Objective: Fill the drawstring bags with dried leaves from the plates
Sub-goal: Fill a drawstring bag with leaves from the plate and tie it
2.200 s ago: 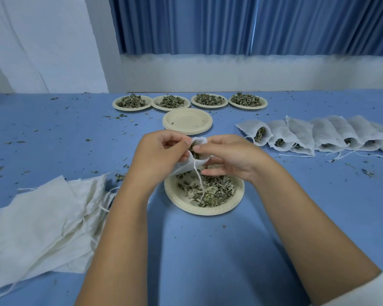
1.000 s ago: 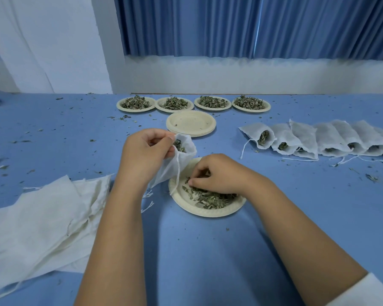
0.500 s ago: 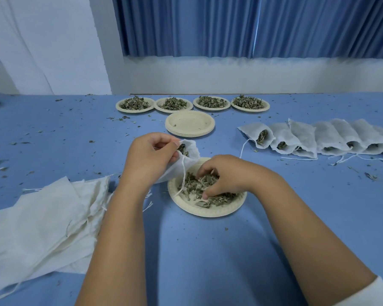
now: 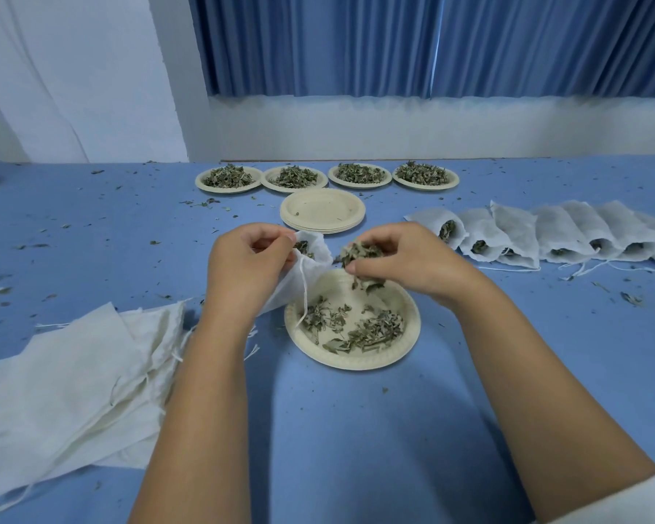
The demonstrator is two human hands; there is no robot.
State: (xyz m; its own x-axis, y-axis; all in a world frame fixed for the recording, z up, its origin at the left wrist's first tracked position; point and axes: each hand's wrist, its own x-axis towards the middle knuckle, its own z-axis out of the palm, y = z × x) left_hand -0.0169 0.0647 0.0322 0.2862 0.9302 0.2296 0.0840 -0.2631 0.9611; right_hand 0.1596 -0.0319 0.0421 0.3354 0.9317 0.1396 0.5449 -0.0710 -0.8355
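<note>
Since half a second ago the right hand has come up off the near plate. It now pinches a clump of dried leaves in curled fingertips, a few bits hanging below. The plate shows more bare surface, with loose leaves left mostly on its near half.

The left hand is unchanged: fingers curled, pinching the rim of a white drawstring bag and holding its mouth open toward the right. Some leaves are already inside, and its string dangles onto the plate. The clump sits just beside the bag mouth, above the plate's far edge; I cannot tell whether it touches the bag.

On the blue table:
- pile of empty bags near left
- row of filled bags right
- stack of empty plates behind the hands
- four leaf plates at the back
</note>
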